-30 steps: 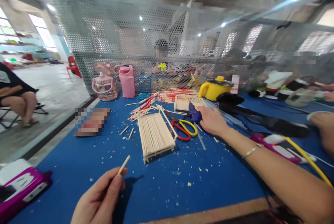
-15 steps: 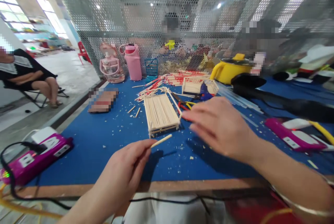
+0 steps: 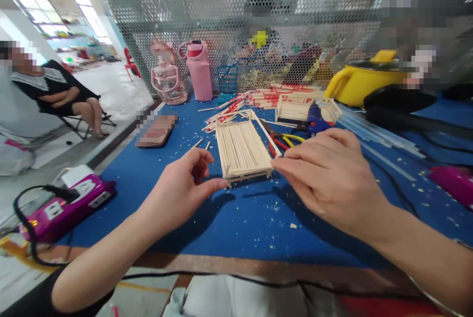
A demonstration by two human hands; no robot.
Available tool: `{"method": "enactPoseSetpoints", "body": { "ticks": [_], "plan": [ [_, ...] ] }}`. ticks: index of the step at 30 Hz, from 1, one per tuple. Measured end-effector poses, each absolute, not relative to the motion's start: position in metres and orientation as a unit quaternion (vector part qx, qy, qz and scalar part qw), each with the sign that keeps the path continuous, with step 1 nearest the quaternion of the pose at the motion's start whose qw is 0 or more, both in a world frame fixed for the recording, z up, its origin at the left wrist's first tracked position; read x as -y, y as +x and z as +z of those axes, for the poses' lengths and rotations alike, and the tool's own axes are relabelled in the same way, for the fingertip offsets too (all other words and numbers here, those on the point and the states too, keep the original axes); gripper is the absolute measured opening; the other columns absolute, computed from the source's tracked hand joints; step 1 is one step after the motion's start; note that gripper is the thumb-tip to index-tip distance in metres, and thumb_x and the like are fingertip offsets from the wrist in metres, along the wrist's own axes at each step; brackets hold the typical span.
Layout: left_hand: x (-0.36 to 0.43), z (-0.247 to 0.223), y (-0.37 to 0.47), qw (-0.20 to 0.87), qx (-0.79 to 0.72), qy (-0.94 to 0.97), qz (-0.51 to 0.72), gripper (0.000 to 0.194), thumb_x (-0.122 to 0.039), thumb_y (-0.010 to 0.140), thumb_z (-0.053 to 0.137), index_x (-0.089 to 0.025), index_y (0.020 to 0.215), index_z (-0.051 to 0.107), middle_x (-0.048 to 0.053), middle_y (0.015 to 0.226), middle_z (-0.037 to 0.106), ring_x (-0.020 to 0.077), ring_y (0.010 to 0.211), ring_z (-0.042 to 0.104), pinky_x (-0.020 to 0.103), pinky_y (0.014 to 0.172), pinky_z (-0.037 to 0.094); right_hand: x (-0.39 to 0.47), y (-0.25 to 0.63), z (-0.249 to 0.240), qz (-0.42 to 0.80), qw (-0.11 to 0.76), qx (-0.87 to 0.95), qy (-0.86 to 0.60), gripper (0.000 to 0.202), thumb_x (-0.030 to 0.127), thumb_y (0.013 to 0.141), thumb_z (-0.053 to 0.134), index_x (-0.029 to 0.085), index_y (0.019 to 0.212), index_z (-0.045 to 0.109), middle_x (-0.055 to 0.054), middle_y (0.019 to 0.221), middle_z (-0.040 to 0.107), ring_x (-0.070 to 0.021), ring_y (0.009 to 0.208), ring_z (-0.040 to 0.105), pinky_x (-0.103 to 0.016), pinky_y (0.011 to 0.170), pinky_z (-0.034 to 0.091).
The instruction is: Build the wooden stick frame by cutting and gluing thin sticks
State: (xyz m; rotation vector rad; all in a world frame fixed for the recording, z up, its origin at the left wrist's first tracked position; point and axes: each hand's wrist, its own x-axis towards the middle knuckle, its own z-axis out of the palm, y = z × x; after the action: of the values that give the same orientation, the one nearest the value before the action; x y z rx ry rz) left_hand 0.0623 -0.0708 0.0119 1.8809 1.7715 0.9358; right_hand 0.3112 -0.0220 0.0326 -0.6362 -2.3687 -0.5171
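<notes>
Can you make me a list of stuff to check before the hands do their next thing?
1. Left hand free: ok, thumb and fingers are apart, with nothing seen between them.
2. Right hand gripping a stick: cannot tell, its fingertips meet by the near right corner of the stick tray.
3. Stick tray on the blue table: ok, it sits there between the hands.
4. Table clean: not ok, pale scraps are scattered about.
5. Blue glue gun cool: cannot tell, pictures don't show heat.
</notes>
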Motion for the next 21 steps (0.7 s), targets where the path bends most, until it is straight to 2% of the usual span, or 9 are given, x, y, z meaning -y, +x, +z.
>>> {"method": "enactPoseSetpoints", "body": {
  "ticks": [3,8,14,21],
  "plan": [
    [0.061,0.006,0.066,0.260,-0.612,0.671,0.328,0.028,-0.039,0.073,0.069,-0.020,0.088,0.054,-0.003,0.074,0.058,0.0124,0.062,0.052,0.024,0.057,0.041,0.022,0.308,0.028,-0.211,0.335,0.879,-0.265,0.008,0.017,0.083,0.062,0.022,0.084,0.067,-0.003,0.083,0.069,-0.0208,0.079,0.057,-0.042,0.082,0.036],
    [0.060,-0.006,0.074,0.293,-0.596,0.655,0.361,0.021,-0.033,0.078,0.065,-0.019,0.093,0.058,-0.001,0.078,0.063,0.0123,0.065,0.054,0.024,0.059,0.042,0.023,0.305,0.025,-0.230,0.343,0.857,-0.308,0.008,0.023,0.082,0.063,0.025,0.076,0.068,-0.005,0.081,0.066,-0.0249,0.080,0.053,-0.045,0.081,0.035],
    [0.061,-0.010,0.074,0.297,-0.603,0.645,0.365,0.020,-0.034,0.079,0.065,-0.019,0.093,0.062,0.000,0.079,0.066,0.0121,0.063,0.056,0.024,0.059,0.044,0.021,0.303,0.022,-0.222,0.338,0.860,-0.310,0.013,0.024,0.083,0.062,0.024,0.072,0.068,-0.005,0.070,0.058,-0.0227,0.073,0.049,-0.043,0.076,0.033],
    [0.060,-0.010,0.074,0.287,-0.601,0.647,0.371,0.022,-0.035,0.078,0.065,-0.019,0.094,0.063,0.001,0.080,0.068,0.0130,0.064,0.058,0.025,0.060,0.045,0.018,0.301,0.019,-0.213,0.340,0.861,-0.312,0.013,0.024,0.085,0.061,0.024,0.074,0.069,-0.003,0.066,0.055,-0.0205,0.068,0.048,-0.042,0.076,0.033]
  ]
}}
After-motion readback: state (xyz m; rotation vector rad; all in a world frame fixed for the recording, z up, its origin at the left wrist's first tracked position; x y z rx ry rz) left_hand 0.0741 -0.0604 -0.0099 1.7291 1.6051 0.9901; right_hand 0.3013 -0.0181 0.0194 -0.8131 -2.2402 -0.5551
